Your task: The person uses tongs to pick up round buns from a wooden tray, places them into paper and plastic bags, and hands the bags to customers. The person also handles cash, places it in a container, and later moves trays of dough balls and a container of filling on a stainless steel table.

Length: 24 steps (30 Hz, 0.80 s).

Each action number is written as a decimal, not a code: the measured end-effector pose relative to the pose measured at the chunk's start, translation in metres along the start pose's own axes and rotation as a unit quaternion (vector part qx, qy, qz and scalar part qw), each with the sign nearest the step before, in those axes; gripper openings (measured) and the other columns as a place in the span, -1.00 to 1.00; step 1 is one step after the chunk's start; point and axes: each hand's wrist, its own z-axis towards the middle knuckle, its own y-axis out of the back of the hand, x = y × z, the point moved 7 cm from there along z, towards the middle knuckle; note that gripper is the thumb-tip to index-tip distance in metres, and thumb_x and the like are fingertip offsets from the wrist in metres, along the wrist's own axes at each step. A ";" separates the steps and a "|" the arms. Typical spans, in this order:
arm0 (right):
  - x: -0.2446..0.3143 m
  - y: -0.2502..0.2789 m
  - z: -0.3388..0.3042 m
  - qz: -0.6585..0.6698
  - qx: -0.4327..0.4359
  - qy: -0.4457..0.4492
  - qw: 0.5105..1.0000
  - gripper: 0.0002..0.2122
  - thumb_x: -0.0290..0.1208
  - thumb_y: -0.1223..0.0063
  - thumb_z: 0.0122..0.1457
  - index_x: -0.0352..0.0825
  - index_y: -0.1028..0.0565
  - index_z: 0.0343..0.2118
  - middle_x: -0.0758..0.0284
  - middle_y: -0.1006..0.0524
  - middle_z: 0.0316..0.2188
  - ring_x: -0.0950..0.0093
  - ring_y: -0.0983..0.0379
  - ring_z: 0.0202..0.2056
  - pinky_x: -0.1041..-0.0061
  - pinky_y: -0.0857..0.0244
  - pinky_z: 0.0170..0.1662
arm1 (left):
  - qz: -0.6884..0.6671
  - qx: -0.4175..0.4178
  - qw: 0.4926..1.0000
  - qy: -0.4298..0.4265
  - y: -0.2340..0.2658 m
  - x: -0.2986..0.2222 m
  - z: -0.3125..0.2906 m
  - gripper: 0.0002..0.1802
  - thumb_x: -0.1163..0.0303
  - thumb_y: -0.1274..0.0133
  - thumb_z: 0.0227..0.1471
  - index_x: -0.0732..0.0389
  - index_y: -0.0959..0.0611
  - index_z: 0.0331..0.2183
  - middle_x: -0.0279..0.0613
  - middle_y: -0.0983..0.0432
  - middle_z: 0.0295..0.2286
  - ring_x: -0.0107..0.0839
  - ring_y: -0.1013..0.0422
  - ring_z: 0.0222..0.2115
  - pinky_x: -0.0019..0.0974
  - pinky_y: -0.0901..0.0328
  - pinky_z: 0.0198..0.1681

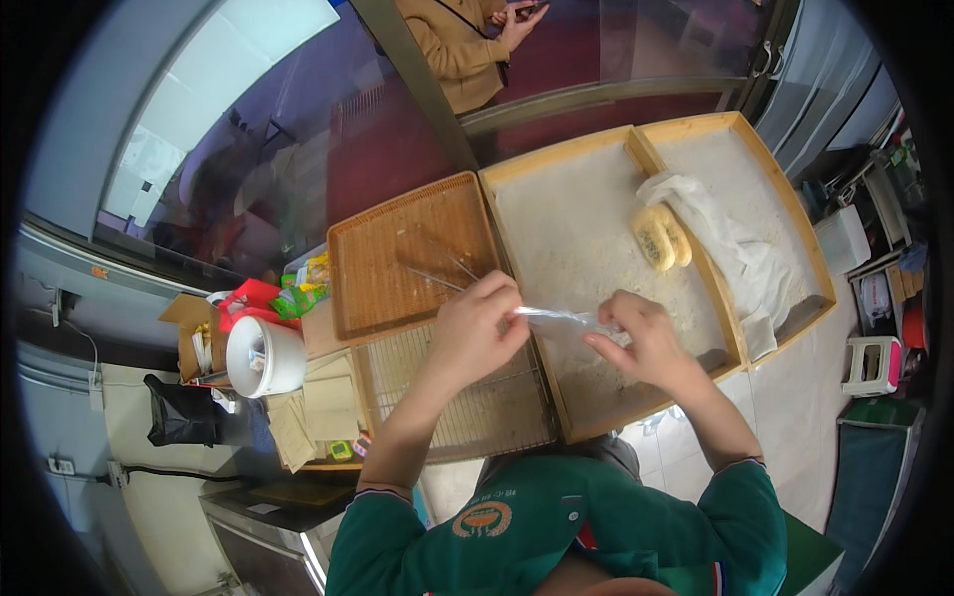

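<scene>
Between my two hands a clear plastic bag (556, 316) is stretched out in front of my chest. My left hand (482, 323) pinches one end of it, fingers closed. The other end is gripped by my right hand (641, 336), its fingers bent around the film. Below them lies a wooden tray (586, 204) with a pale, crumb-strewn bottom. Two pale yellow buns (660, 238), one with dark specks on top, rest in it beyond my right hand. A white cloth (730, 238) drapes over the tray's wooden divider beside the buns.
Left of the tray are a brown woven basket tray (388, 253) with metal tongs (432, 277) and a wire rack (467, 397). Farther left stand a white bucket (283, 358) and brown paper bags (323, 402). Behind the glass, a person (462, 55) holds a phone.
</scene>
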 end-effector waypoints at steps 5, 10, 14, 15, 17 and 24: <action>-0.016 0.010 -0.037 -0.085 0.033 0.016 0.996 -0.86 -0.49 -0.17 -0.10 -0.30 -0.40 -0.52 0.25 -0.44 -0.56 0.25 -0.41 -0.58 0.34 -0.30 -0.50 | -0.125 -0.042 0.982 0.134 -0.007 0.047 -0.022 -0.86 0.61 -0.10 -0.19 0.32 -0.44 -0.59 -0.22 -0.41 -0.47 -0.45 -0.35 -0.56 -0.40 -0.25 -0.51; -0.049 0.017 -0.064 -0.086 0.010 -0.054 0.995 -0.87 -0.48 -0.11 -0.11 -0.25 -0.38 -0.65 0.27 -0.39 -0.68 0.23 -0.39 -0.64 0.32 -0.28 -0.54 | -0.181 -0.104 0.969 0.135 -0.024 0.070 -0.034 -0.90 0.63 -0.11 -0.14 0.34 -0.50 -0.57 -0.21 -0.45 -0.43 -0.47 -0.36 -0.53 -0.42 -0.25 -0.47; -0.060 0.017 -0.070 -0.138 -0.004 -0.115 0.984 -0.80 -0.44 -0.12 -0.05 -0.29 -0.35 -0.69 0.24 -0.35 -0.73 0.25 -0.38 -0.65 0.31 -0.28 -0.54 | -0.363 -0.117 0.892 0.243 -0.036 0.095 -0.038 -0.88 0.56 -0.03 0.00 0.30 -0.52 -0.55 -0.23 -0.48 -0.47 -0.43 -0.42 -0.46 -0.42 -0.32 -0.34; -0.054 0.019 -0.066 -0.140 -0.036 -0.092 0.985 -0.80 -0.47 -0.13 -0.04 -0.30 -0.35 -0.68 0.25 -0.35 -0.73 0.26 -0.37 -0.64 0.32 -0.28 -0.53 | -0.477 -0.105 0.820 0.298 -0.044 0.098 -0.040 -0.90 0.54 -0.01 0.02 0.28 -0.53 -0.53 -0.23 -0.48 -0.46 -0.43 -0.43 -0.44 -0.42 -0.32 -0.31; -0.041 0.022 -0.057 -0.090 -0.098 -0.066 0.989 -0.80 -0.52 -0.14 -0.03 -0.32 -0.34 -0.66 0.28 -0.35 -0.71 0.32 -0.35 -0.64 0.38 -0.28 -0.50 | -0.663 -0.085 0.671 0.321 -0.053 0.087 -0.035 -0.90 0.43 0.04 0.10 0.23 -0.52 -0.42 -0.18 -0.52 -0.42 -0.37 -0.47 -0.34 -0.34 -0.36 -0.21; -0.045 0.003 0.016 0.213 -0.094 -0.197 0.952 -0.93 -0.62 -0.11 -0.01 -0.42 -0.47 -0.43 0.34 -0.36 -0.64 0.60 -0.33 -0.57 0.58 -0.24 -0.46 | -0.500 0.111 0.853 0.097 -0.066 -0.010 0.028 -0.64 0.49 -0.09 0.06 0.28 -0.41 -0.09 -0.15 -0.49 -0.22 -0.38 -0.45 -0.12 -0.26 -0.32 -0.01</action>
